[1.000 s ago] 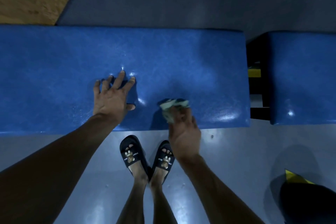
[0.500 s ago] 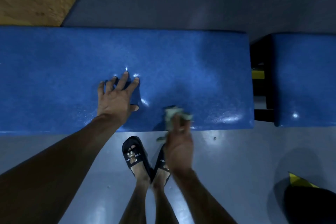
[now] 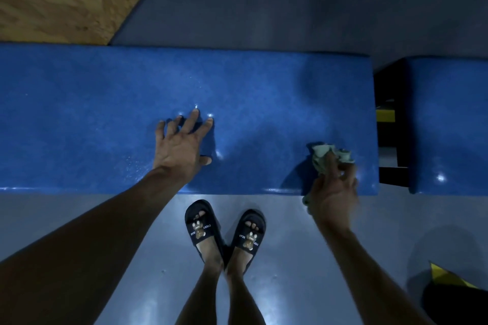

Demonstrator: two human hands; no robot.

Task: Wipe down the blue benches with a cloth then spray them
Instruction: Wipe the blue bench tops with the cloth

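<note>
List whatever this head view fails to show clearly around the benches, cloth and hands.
- Cloth: partly hidden by the right hand gripping it; its full shape is unclear.
- Second bench: cut off by the right edge.
- First bench: its left end runs past the left edge.
- Dark object with a yellow corner: cropped at the bottom right, too dim to identify.
- Spray bottle: not in view.
- Left hand: its palm's contact is hidden beneath it.

Bare arms and legs; dark slide sandals [image 3: 224, 231] carry bear figures and white "EVERY BEAR" lettering.
</note>
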